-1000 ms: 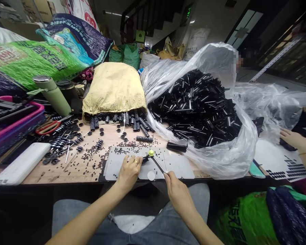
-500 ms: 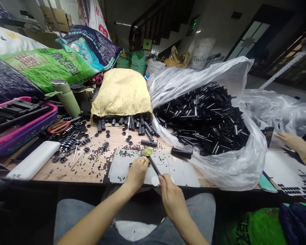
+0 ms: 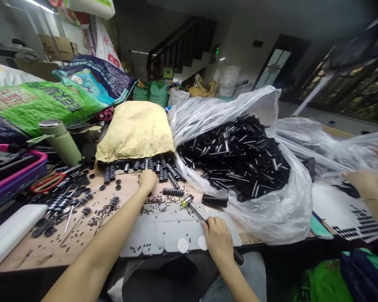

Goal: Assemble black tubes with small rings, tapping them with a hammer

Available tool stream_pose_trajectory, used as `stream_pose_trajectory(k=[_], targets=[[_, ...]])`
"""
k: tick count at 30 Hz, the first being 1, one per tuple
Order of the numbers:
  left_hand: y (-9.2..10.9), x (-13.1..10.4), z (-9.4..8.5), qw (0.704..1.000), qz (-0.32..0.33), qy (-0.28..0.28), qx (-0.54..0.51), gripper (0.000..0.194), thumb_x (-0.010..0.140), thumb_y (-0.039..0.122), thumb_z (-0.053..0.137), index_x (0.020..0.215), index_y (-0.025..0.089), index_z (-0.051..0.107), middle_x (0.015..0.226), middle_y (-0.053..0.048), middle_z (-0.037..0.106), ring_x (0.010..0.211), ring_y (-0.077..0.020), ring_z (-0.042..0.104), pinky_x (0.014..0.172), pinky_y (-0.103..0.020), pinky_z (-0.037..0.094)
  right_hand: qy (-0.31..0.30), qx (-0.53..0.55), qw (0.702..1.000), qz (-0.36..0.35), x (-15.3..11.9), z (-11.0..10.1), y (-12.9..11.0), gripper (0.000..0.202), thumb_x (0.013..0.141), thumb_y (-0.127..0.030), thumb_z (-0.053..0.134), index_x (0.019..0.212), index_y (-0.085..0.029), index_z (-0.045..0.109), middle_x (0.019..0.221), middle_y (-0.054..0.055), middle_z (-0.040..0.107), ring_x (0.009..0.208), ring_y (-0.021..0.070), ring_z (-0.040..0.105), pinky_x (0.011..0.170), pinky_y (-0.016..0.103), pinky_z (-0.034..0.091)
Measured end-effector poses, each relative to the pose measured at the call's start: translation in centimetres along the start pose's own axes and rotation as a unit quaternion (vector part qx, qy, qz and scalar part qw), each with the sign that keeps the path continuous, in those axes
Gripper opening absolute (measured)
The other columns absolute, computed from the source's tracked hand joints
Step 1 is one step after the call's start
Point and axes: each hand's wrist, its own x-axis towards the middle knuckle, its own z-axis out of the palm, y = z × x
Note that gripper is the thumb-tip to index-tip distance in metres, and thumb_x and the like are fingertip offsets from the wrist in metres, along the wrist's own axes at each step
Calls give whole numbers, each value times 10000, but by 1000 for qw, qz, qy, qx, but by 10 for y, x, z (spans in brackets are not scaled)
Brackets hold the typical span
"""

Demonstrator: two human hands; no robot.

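My right hand (image 3: 219, 240) is closed round the handle of a hammer (image 3: 198, 210), whose yellowish-tipped head rests low over the grey plates (image 3: 173, 228) at the table's front edge. Stretched forward, my left hand (image 3: 148, 181) is at the mouth of a yellow sack (image 3: 137, 126). Its fingers are curled, and what they hold, if anything, is hidden. Black ridged rollers (image 3: 164, 167) spill from the sack. A single ridged roller (image 3: 173, 191) lies right of my left hand. Near the hammer head is a black plastic piece (image 3: 214, 200). Small dark rings (image 3: 157, 205) are scattered between.
A clear plastic bag (image 3: 294, 209) full of black plastic parts (image 3: 236, 155) stands on the right. Another person's hand (image 3: 367, 184) is at far right. Leftward are red-handled scissors (image 3: 47, 183), a green flask (image 3: 60, 142), a pink-rimmed basket (image 3: 39, 157) and a white box (image 3: 17, 235).
My left hand has left the plates and reached forward to the sack's mouth. My right hand has moved slightly right and down with the hammer. The view has shifted.
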Motion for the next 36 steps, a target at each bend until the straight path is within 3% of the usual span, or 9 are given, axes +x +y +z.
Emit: stream_pose_trajectory(k=[5, 9, 14, 18, 21, 25, 32, 34, 36], targets=[[2, 7, 5, 999, -33, -2, 38, 296, 726, 194, 439, 859, 20, 638, 873, -269, 623, 841, -341, 597, 637, -374, 436, -10, 73, 997, 17, 9, -4, 9, 167, 868, -289, 405, 842, -196, 542, 852, 44, 558, 814, 180, 491, 681, 280, 359], [-13, -5, -17, 998, 20, -5, 62, 361, 756, 280, 410, 884, 31, 637, 902, -246, 630, 874, -344, 582, 682, -378, 434, 11, 98, 993, 68, 31, -10, 29, 271, 841, -125, 396, 1072, -196, 518, 1108, 60, 549, 1034, 200, 442, 834, 319, 317], [-33, -54, -68, 990, 127, -31, 50, 492, 737, 452, 419, 1026, 102, 607, 949, -139, 652, 760, -270, 610, 636, -326, 452, -41, 203, 972, 109, 54, -11, 47, 227, 794, -65, 415, 832, -180, 607, 975, 87, 601, 1023, 226, 436, 875, 379, 269], [-36, -103, -87, 978, 171, -113, 32, 377, 659, 446, 514, 859, 163, 664, 860, -86, 672, 684, -239, 609, 593, -304, 450, -61, 287, 949, 118, 62, -15, 48, 150, 767, -125, 479, 681, -165, 595, 894, 86, 595, 983, 227, 445, 855, 373, 289], [-32, -126, -70, 966, 212, -148, 14, 289, 662, 403, 529, 760, 169, 670, 792, -81, 665, 736, -246, 601, 650, -322, 451, -88, 397, 905, 123, 64, -21, 41, 160, 792, -259, 477, 728, -164, 589, 829, 56, 599, 867, 185, 499, 771, 316, 361], [-27, -135, -23, 948, 257, -64, -178, 358, 730, 460, 489, 939, 200, 618, 939, -72, 628, 876, -229, 568, 757, -333, 435, -139, 546, 815, 138, 59, -27, 12, 364, 787, -488, 422, 787, -150, 556, 726, 23, 584, 636, 117, 521, 582, 243, 401], [-16, -140, 7, 855, 100, -152, -485, 390, 764, 457, 485, 1006, 154, 518, 560, 34, 505, 485, -120, 473, 511, -239, 398, -235, 665, 699, 119, 29, -29, -65, 466, 699, -603, 486, 756, -146, 557, 667, 19, 559, 565, 106, 520, 549, 245, 423], [-17, -142, 1, 831, 69, -198, -515, 359, 722, 444, 547, 922, 146, 543, 536, 43, 494, 467, -111, 459, 503, -234, 389, -228, 664, 705, 101, 27, -33, -74, 488, 669, -598, 532, 863, -152, 573, 788, 53, 585, 688, 152, 559, 608, 282, 446], [-21, -143, -6, 817, 54, -228, -527, 312, 709, 420, 570, 858, 147, 547, 543, 45, 493, 482, -106, 457, 508, -229, 386, -181, 614, 768, 29, 31, -38, -76, 681, 552, -578, 651, 1096, -194, 510, 1083, 96, 532, 978, 233, 514, 783, 363, 436]])
